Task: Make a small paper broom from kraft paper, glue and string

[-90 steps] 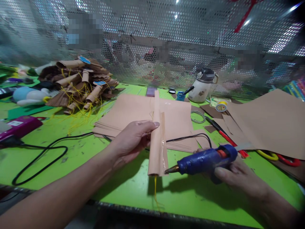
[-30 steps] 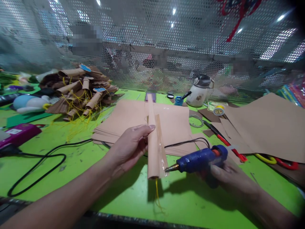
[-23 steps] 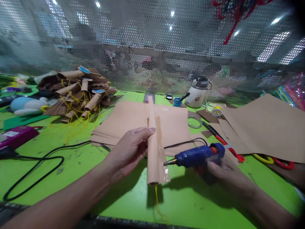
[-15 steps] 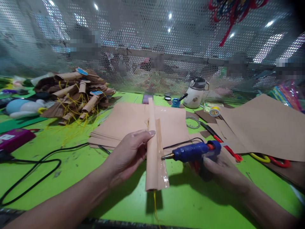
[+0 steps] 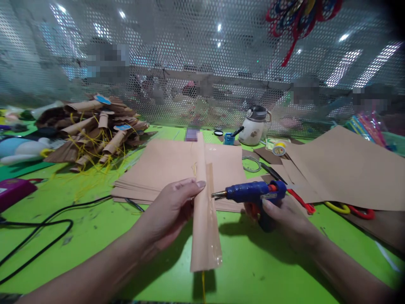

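Note:
My left hand [image 5: 172, 209] is closed around a rolled tube of tan kraft paper [image 5: 200, 228], thumb on its front. The tube's loose right flap carries a shiny strip of clear glue [image 5: 217, 253], and a yellow string [image 5: 203, 287] hangs from the lower end. In my right hand [image 5: 289, 217] is a blue hot glue gun [image 5: 249, 192], my fingers wrapped about its handle. Its metal nozzle points left and meets the flap's edge, or is just in front of it; which, I cannot tell. Behind the tube lies a stack of tan paper sheets [image 5: 158, 160].
Finished paper rolls with yellow strings [image 5: 95, 131] are piled at the back left. A black cord [image 5: 63, 207] loops across the green table [image 5: 152, 274]. A white jug [image 5: 253, 126], a blue jar [image 5: 229, 138], scissors with red handles [image 5: 300, 200] and brown sheets [image 5: 348, 173] lie beyond and right.
The glue gun's nozzle has moved up along the flap, away from the tube's lower end. That lower end now tips nearer to me. The view has shifted slightly.

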Action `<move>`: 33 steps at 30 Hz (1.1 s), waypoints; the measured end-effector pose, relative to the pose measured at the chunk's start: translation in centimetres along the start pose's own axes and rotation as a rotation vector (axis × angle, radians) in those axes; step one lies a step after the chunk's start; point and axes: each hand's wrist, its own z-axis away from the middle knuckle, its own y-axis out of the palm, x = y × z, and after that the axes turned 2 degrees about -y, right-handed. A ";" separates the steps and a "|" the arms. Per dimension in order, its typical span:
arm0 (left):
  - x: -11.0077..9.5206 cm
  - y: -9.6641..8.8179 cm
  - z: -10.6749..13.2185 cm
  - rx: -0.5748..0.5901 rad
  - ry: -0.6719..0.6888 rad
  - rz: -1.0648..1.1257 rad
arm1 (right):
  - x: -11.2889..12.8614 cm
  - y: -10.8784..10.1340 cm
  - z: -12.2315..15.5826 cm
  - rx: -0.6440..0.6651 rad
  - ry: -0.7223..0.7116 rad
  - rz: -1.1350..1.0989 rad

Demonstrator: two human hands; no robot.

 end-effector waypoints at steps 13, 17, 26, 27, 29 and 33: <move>-0.2 -0.2 -0.1 0.006 -0.015 0.041 | -0.4 -0.7 1.1 0.093 0.012 0.004; 0.0 -0.3 0.0 0.020 -0.021 0.033 | -0.7 -0.6 0.9 0.022 0.006 0.023; 0.0 0.0 0.0 0.015 -0.034 0.023 | -0.8 -0.7 1.0 -0.036 0.016 0.091; 0.0 0.0 0.0 0.012 -0.030 0.027 | -0.8 -0.7 1.1 -0.025 0.021 0.084; -0.1 0.1 0.0 0.009 -0.024 0.039 | -0.6 -0.7 1.3 -0.007 0.042 0.082; 0.0 0.0 0.0 0.002 -0.022 0.056 | -0.2 -0.6 1.4 -0.004 0.046 0.104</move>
